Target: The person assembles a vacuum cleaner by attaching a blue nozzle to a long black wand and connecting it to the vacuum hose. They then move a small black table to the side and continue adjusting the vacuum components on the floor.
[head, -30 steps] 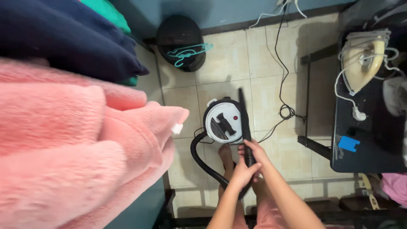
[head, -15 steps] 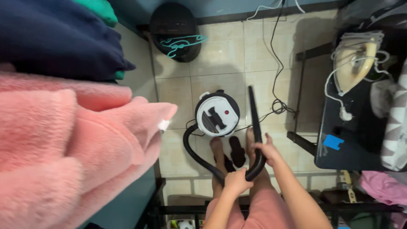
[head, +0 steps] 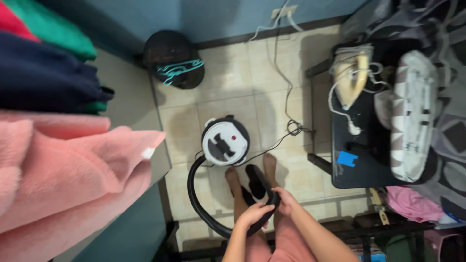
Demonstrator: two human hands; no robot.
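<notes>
Here both hands, left hand (head: pixel 254 215) and right hand (head: pixel 286 200), grip black nozzle (head: pixel 260 182) (hose (head: pixel 194 196) attached).

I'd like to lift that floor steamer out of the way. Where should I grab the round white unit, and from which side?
Probably from straight above: the round white unit sits upright on the tiled floor with a dark handle-like piece across its top. Approach from the wall side, since the black hose leaves its near side.

The room is dim, with soft light falling mostly on the pale tiled floor (head: pixel 233 97), where the round black bin (head: pixel 172 58) casts a faint shadow. The pink fleece (head: pixel 63 179) at the left edge looms large, blurred and stretched by the wide lens. The dark counter (head: pixel 364 170) at right is murky and motion-smeared.
</notes>
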